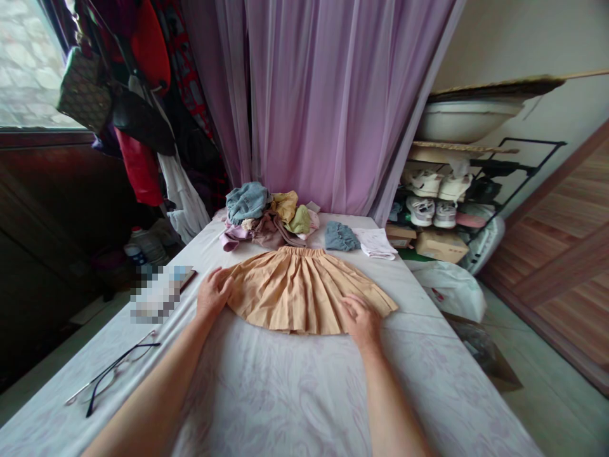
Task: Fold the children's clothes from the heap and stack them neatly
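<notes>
A tan pleated skirt [299, 289] lies spread flat on a table covered with a pale patterned cloth [285, 393], waistband away from me. My left hand [213, 293] rests on the skirt's left hem corner, fingers curled over the fabric edge. My right hand [361, 320] lies on the skirt's lower right hem, fingers bent and pressing the cloth. Neither hand lifts the skirt off the table.
A heap of crumpled clothes [266, 216] sits at the table's far end, with a folded blue garment [340, 237] and a folded white one [378, 243] beside it. Eyeglasses [114, 374] lie at the near left. A shoe rack [447, 203] stands on the right, purple curtain [328, 95] behind.
</notes>
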The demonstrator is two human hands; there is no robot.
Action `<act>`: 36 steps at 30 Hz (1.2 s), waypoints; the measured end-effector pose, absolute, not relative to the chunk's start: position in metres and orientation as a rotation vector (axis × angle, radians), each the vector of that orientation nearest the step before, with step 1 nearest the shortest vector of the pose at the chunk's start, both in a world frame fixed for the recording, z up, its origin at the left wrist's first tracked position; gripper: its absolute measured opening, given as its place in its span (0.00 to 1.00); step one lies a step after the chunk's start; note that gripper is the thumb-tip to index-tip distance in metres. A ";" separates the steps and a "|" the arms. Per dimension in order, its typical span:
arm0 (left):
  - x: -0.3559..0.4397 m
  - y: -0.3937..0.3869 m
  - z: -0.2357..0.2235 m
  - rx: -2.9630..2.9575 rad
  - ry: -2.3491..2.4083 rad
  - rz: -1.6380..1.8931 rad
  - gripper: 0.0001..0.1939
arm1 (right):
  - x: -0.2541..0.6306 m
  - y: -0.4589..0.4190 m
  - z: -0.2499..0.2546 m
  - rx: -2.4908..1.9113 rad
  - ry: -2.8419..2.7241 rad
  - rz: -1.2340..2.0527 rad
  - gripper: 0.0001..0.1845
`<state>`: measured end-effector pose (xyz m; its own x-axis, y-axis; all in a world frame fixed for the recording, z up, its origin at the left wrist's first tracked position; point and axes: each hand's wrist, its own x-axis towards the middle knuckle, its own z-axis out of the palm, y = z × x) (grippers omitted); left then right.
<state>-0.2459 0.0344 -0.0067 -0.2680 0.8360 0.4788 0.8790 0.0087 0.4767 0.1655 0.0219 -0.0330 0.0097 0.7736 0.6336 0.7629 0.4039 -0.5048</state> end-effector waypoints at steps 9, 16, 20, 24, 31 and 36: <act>-0.236 0.030 0.005 -2.207 -2.060 -0.758 0.19 | 0.155 0.016 -0.025 -1.370 -1.748 0.013 0.15; -0.223 0.019 0.009 -2.141 -1.884 -0.808 0.18 | 0.192 0.019 -0.030 -1.639 -1.464 -0.168 0.17; -0.187 0.016 0.018 -2.341 -1.737 -0.764 0.19 | 0.205 0.021 -0.028 -1.912 -1.327 -0.216 0.23; -0.136 0.026 0.024 -2.589 -1.683 -0.567 0.25 | 0.218 0.028 -0.016 -2.090 -1.294 -0.169 0.28; -0.067 0.034 0.011 -2.824 -1.581 -0.304 0.34 | 0.242 0.045 0.006 -2.447 -1.330 0.089 0.31; -0.052 0.038 0.017 -2.862 -1.643 -0.314 0.31 | 0.255 0.051 0.015 -2.357 -1.399 0.365 0.19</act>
